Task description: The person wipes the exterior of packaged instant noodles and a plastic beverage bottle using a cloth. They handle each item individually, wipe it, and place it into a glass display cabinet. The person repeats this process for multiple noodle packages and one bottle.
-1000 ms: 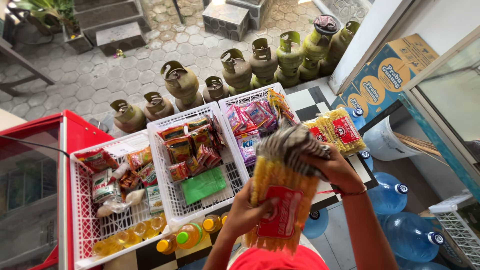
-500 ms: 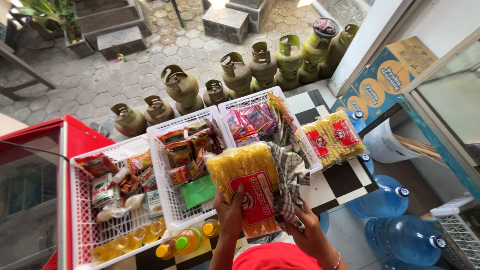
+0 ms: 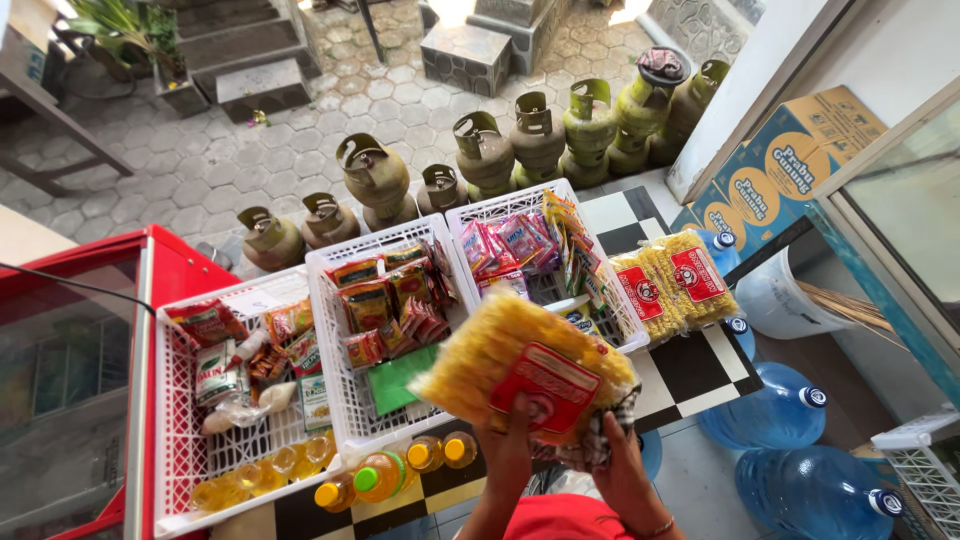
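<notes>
The bag of yellow crackers [image 3: 520, 375], clear plastic with a red label, lies tilted above the checkered counter [image 3: 690, 375], held up in front of the middle white basket [image 3: 345, 420]. The left hand [image 3: 508, 450] rises from below with the forearm nearly upright, its fingers closed on the bag's lower edge just under the label. The right hand [image 3: 620, 470] reaches up beside it, wrist bent inward, gripping the bag's right corner together with a checked cloth [image 3: 600, 440] that hangs under the bag.

Beyond the bag, the middle basket holds snack packets and a green sachet; the right basket [image 3: 520, 205] holds pink and red packets. Two more cracker bags [image 3: 670, 285] lie on the counter to the right. Small bottles of yellow oil [image 3: 385, 475] stand along the near edge. On the paving beyond stand green gas cylinders [image 3: 375, 180], and blue water jugs [image 3: 760, 410] sit low at the right.
</notes>
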